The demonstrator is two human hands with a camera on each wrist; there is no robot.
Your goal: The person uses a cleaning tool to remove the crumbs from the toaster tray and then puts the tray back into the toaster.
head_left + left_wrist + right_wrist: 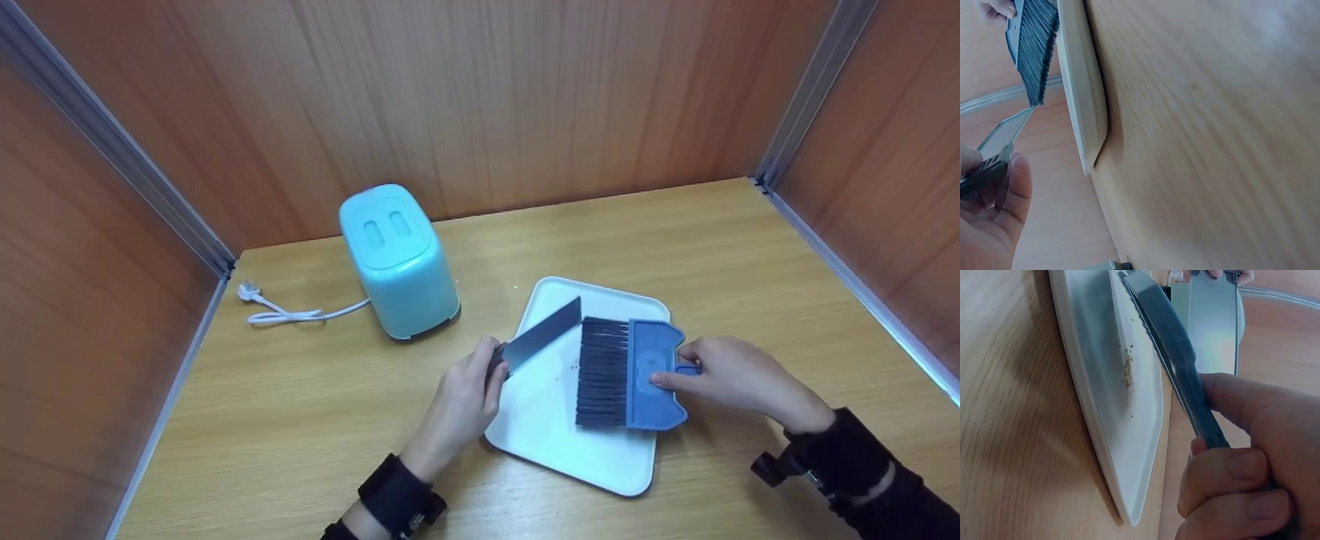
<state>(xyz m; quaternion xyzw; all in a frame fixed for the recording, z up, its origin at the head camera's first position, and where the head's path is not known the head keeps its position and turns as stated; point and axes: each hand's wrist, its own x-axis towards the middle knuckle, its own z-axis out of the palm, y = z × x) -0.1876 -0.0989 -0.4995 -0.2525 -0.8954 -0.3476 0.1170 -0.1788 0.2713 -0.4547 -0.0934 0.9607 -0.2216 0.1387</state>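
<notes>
My left hand grips the dark handle of a kitchen knife, its broad flat blade pointing up and right over a white tray. A blue brush with dark bristles is in my right hand, fingers curled round its handle in the right wrist view. Above the tray, the bristles come close to the knife's tip; whether they touch I cannot tell. Brown crumbs lie in a small heap on the tray, partly hidden by the brush in the head view.
A light blue toaster with its lid on stands left of the tray. Its white cord and plug lie on the wooden table. Wooden panels enclose the back and sides. Small white specks lie near the toaster.
</notes>
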